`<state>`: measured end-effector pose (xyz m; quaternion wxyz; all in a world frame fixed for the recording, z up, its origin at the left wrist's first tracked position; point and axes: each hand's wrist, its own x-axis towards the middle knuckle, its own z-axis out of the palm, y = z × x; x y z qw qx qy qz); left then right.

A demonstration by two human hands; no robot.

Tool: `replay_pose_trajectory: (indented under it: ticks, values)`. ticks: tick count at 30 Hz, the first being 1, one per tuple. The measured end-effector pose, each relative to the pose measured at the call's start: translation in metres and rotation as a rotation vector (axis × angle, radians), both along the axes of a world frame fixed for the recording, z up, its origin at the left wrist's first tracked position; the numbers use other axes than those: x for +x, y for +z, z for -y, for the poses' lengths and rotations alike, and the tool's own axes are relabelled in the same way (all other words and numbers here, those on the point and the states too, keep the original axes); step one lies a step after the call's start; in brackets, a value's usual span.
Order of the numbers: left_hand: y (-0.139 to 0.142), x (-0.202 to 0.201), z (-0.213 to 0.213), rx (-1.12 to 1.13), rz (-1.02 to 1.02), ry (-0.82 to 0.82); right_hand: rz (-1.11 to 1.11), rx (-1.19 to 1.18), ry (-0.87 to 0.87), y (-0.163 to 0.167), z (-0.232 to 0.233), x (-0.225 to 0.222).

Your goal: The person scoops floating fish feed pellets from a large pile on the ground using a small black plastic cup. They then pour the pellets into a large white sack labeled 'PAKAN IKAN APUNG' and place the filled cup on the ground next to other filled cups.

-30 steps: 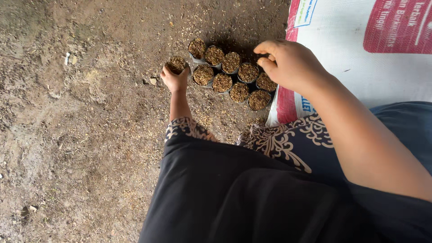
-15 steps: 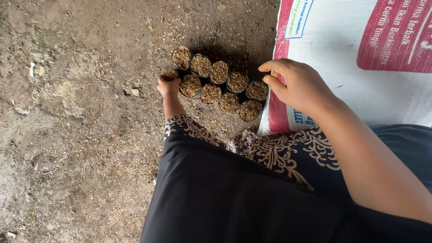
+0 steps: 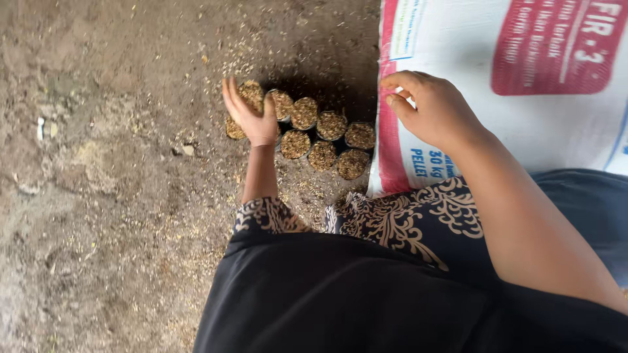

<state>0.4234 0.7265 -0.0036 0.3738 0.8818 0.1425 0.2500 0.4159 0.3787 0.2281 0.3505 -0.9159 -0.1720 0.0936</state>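
A cluster of several small black pots (image 3: 320, 134) filled with brown husk mix stands on the dirt floor. My left hand (image 3: 247, 114) lies flat against the leftmost pots (image 3: 252, 95) with its fingers straight and together, touching their tops. My right hand (image 3: 432, 108) hovers over the edge of a white and red sack (image 3: 523, 72), its fingers loosely curled with nothing visible in them, just right of the pots.
The sack lies on the ground at the right. Dirt floor (image 3: 98, 196) strewn with husk bits spreads to the left. My black garment (image 3: 340, 301) with a patterned hem fills the lower middle.
My left hand has slid up over the leftmost pots and flattened. My right hand has moved off the pots to the right, over the sack's edge.
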Motion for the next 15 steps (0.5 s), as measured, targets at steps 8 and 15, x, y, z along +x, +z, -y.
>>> replay_pose_trajectory:
  ticks: [8,15]
  values:
    - [0.163,0.009,0.242,-0.315,0.328,-0.745,0.169,0.148,-0.440,0.053,0.077,-0.031]
    - [0.277,-0.058,0.445,-0.739,0.386,-1.380,0.544,0.189,-0.832,0.110,0.211,-0.148]
